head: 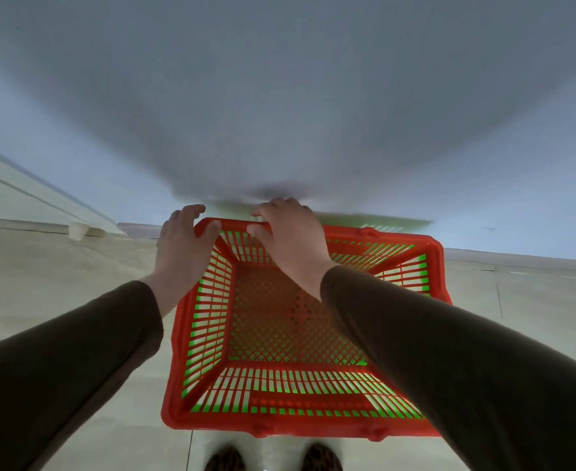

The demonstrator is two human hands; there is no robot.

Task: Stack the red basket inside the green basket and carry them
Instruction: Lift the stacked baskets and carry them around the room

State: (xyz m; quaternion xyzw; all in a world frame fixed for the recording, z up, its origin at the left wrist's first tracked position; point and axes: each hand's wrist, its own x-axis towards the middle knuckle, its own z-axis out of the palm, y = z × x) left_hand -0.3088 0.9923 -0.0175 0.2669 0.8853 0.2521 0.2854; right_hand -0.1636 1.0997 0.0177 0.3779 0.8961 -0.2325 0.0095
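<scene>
The red basket (pixel 212 423) sits nested in the green basket (pixel 201 287), whose green shows only through the red slats. The pair is low in front of me, against a pale wall. My left hand (pixel 183 248) wraps the far left corner of the red rim, thumb inside. My right hand (pixel 288 237) lies over the far rim near its middle, fingers curled over the edge. Both dark sleeves reach down from the bottom corners. My right arm hides part of the basket's right side.
A pale blue-grey wall (pixel 280 96) rises just beyond the baskets. Light tiled floor (pixel 59 273) lies all round. A white skirting and a small white fitting (pixel 77 230) sit at the left. My two patterned shoes (pixel 273 458) stand just behind the baskets.
</scene>
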